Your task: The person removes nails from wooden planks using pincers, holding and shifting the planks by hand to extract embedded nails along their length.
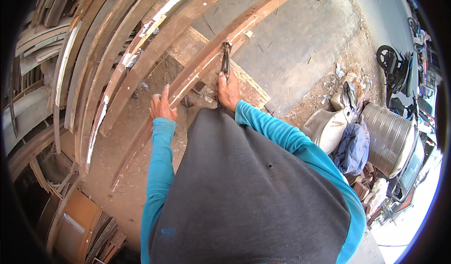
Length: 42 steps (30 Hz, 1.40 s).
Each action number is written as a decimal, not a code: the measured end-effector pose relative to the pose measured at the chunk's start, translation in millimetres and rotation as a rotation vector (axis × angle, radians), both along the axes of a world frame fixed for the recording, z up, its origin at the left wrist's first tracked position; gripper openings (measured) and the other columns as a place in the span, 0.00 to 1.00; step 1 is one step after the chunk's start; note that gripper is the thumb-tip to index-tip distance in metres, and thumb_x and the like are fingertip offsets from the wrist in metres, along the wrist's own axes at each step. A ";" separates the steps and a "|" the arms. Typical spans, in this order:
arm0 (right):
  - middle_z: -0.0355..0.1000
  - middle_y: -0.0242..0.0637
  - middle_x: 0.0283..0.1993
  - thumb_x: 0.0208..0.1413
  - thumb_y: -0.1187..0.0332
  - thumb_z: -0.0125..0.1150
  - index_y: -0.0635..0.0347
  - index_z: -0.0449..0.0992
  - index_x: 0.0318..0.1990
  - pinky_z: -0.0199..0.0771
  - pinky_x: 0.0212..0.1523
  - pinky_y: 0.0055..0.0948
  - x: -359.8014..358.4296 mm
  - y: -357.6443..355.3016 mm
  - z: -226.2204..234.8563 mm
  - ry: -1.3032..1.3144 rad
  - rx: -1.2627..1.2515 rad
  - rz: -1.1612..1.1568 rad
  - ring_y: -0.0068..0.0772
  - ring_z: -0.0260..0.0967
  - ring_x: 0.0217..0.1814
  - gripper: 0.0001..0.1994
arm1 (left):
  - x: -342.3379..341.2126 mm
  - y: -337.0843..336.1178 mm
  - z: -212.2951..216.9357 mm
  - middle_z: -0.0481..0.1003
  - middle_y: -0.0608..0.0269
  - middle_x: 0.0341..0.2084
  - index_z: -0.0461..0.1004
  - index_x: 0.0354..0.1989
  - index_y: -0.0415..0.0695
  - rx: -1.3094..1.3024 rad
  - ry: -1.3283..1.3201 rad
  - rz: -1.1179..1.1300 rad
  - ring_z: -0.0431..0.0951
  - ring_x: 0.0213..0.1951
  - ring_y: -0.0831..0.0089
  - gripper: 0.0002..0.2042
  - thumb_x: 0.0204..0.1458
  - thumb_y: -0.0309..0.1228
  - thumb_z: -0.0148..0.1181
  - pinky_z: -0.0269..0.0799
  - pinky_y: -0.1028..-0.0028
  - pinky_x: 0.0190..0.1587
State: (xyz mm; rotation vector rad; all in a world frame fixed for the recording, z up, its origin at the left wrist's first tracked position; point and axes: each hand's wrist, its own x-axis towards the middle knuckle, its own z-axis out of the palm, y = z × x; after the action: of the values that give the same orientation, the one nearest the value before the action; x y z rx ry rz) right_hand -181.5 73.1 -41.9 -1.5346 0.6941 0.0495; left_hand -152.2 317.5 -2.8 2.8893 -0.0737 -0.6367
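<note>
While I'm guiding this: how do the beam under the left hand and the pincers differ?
The beam is long and brown with whitish streaks; the pincers are short and dark. The beam runs diagonally across the picture, while the pincers point nearly straight up it. The left hand rests on the beam; the right hand grips the pincers. Both have a hand on them.

Daylight floods the right, and look, it's blown out to white at lower right, a bluish fringe along the rim! Lower left sinks into gloom. Mid-frame stays even and fairly crisp; long timbers [181, 31] bow at upper left, black swallowing the corners.
</note>
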 end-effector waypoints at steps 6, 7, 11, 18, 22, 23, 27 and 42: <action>0.66 0.33 0.29 0.65 0.67 0.50 0.65 0.66 0.54 0.73 0.29 0.30 5.3 -37.4 41.9 0.025 0.158 -0.138 0.27 0.67 0.27 0.14 | 12.5 15.5 -9.2 0.68 0.54 0.46 0.63 0.69 0.66 -0.121 0.084 0.037 0.71 0.53 0.51 0.44 0.39 0.25 0.75 0.67 0.51 0.56; 0.67 0.34 0.31 0.63 0.70 0.50 0.70 0.64 0.59 0.78 0.32 0.29 8.4 -59.8 50.1 -0.017 0.199 -0.140 0.29 0.71 0.30 0.19 | 9.5 14.2 -6.9 0.68 0.54 0.45 0.64 0.68 0.66 -0.137 0.061 0.017 0.72 0.52 0.51 0.44 0.40 0.25 0.75 0.67 0.52 0.55; 0.69 0.55 0.50 0.62 0.75 0.41 0.72 0.60 0.57 0.84 0.53 0.45 24.6 -151.7 69.9 0.117 0.725 -0.187 0.53 0.75 0.56 0.17 | 3.4 10.0 -7.5 0.68 0.55 0.46 0.63 0.69 0.66 -0.058 -0.005 0.010 0.71 0.52 0.51 0.43 0.40 0.26 0.75 0.67 0.53 0.55; 0.70 0.61 0.57 0.62 0.72 0.36 0.73 0.54 0.64 0.81 0.55 0.48 20.6 -180.4 95.2 0.235 0.666 -0.058 0.55 0.75 0.55 0.24 | -14.2 -4.9 -4.3 0.66 0.54 0.47 0.63 0.69 0.65 0.002 -0.144 0.028 0.69 0.52 0.51 0.44 0.40 0.25 0.75 0.65 0.53 0.55; 0.71 0.57 0.56 0.59 0.74 0.38 0.75 0.53 0.68 0.83 0.52 0.45 19.5 -177.4 104.2 0.305 0.524 0.109 0.52 0.77 0.53 0.28 | -13.5 -8.2 -1.5 0.66 0.53 0.49 0.60 0.71 0.65 0.025 -0.111 0.039 0.69 0.53 0.50 0.47 0.38 0.24 0.75 0.65 0.52 0.55; 0.71 0.56 0.56 0.59 0.75 0.38 0.75 0.54 0.68 0.83 0.52 0.44 18.2 -178.4 105.4 0.320 0.510 0.196 0.51 0.77 0.53 0.28 | -14.1 -7.7 -2.7 0.66 0.53 0.49 0.60 0.71 0.65 0.028 -0.110 0.042 0.69 0.53 0.50 0.47 0.38 0.24 0.75 0.65 0.52 0.55; 0.72 0.54 0.57 0.57 0.75 0.40 0.75 0.55 0.69 0.82 0.55 0.42 21.9 -176.0 120.0 0.361 0.537 0.335 0.49 0.77 0.55 0.30 | -18.6 -7.6 -6.8 0.65 0.53 0.49 0.59 0.71 0.66 0.022 -0.160 0.030 0.69 0.53 0.50 0.49 0.37 0.24 0.76 0.65 0.52 0.55; 0.66 0.32 0.31 0.66 0.66 0.43 0.68 0.69 0.51 0.67 0.22 0.26 45.0 -163.4 109.5 0.509 0.653 0.281 0.23 0.60 0.23 0.15 | -18.1 -14.4 4.5 0.66 0.55 0.50 0.59 0.71 0.67 0.054 -0.125 0.078 0.69 0.54 0.52 0.49 0.36 0.23 0.76 0.65 0.52 0.56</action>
State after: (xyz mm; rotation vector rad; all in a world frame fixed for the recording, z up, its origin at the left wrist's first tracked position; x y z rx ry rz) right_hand -136.5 -90.3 67.6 -0.9698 0.7524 0.8232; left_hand -170.3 303.1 1.7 2.9643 0.0403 -0.4508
